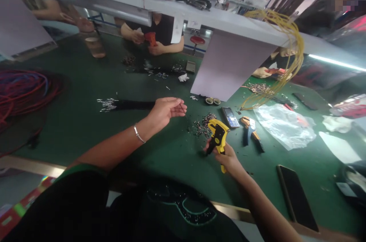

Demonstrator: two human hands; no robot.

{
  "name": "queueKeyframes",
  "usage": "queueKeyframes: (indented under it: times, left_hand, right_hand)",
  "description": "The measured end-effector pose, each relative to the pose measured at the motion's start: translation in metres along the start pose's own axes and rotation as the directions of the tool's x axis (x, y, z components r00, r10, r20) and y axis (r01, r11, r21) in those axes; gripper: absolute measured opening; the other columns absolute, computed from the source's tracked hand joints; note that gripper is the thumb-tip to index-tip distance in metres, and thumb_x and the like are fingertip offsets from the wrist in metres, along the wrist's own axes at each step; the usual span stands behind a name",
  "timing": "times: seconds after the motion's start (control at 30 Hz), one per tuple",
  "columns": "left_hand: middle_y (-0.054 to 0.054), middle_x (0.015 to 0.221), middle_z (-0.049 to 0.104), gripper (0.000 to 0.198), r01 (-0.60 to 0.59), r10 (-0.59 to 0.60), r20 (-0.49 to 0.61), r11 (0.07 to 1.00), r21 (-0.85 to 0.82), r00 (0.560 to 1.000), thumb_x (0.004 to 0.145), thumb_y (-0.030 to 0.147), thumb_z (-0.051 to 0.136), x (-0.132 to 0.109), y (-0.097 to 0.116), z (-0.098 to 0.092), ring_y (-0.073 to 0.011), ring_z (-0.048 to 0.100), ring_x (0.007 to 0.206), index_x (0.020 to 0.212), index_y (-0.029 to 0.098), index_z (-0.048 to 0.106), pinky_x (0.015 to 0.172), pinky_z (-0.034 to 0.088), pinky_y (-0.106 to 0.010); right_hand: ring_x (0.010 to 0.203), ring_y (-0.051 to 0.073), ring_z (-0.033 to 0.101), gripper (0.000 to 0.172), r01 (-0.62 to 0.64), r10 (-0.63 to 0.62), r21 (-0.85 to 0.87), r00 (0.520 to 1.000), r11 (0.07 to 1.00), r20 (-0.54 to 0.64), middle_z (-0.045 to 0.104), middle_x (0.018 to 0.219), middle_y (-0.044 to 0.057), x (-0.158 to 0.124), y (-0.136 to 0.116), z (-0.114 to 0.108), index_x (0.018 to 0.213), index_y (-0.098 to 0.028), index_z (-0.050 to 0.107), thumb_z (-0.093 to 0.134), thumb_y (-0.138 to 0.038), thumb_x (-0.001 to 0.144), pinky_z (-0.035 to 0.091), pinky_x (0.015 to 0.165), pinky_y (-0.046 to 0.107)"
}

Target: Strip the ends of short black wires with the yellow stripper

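R hand (227,156) wrapped round the yellow hand tool (219,129), above the desk (171,158) just by a heap of metal bits (203,124) — long axis approx. fore-and-aft, head pointing twd the far side. L hand (167,111) pinches a thin dark wire (185,115), slanting down-right twd the heap; black wire bundle (134,105) lies crosswise, metal tips (107,105) pointing left.

A dim green table (85,139) is shown in muted light, with a bright strip of light (337,62) caught right of the upright divider (231,62). Glare is thrown back by a plastic bag (286,125), nearer and right of the divider. A thin wire (186,118) before the divider is nearly lost in darkness; the cable coil (25,91) far left of the divider is blurred.
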State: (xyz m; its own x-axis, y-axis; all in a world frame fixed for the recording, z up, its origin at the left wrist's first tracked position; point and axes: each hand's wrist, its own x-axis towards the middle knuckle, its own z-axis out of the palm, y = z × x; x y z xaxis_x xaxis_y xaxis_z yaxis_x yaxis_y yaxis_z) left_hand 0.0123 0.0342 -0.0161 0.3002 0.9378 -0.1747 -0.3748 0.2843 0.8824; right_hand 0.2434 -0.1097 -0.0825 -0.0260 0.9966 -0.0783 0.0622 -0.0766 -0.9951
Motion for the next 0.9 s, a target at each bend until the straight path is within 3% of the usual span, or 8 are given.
queueKeyframes:
  times: [0.4,0.9]
  left_hand:
    - [-0.013,0.077,0.072,0.007,0.051,-0.033,0.098,0.981,-0.186,0.995,0.078,0.013,0.067,-0.001,-0.006,-0.004,-0.0202,0.068,0.073,0.074,0.010,0.070,0.081,0.053,-0.040]
    - [-0.011,0.081,0.071,0.013,0.082,-0.033,0.169,0.953,-0.292,0.985,0.084,0.007,0.058,-0.001,-0.009,0.000,-0.0194,0.069,0.078,0.078,0.008,0.070,0.088,0.052,-0.038]
  right_hand:
    - [0.085,0.025,0.064,0.050,-0.014,-0.013,0.268,0.995,0.963,0.099,0.068,0.087,0.003,0.015,-0.012,0.055,0.096,-0.019,0.062,0.050,-0.007,0.049,0.050,0.085,0.043]
    - [0.080,0.024,0.065,0.051,-0.011,-0.072,0.444,0.983,0.896,0.169,0.067,0.082,0.003,0.016,-0.023,0.065,0.094,-0.017,0.064,0.048,-0.004,0.047,0.053,0.080,0.044]
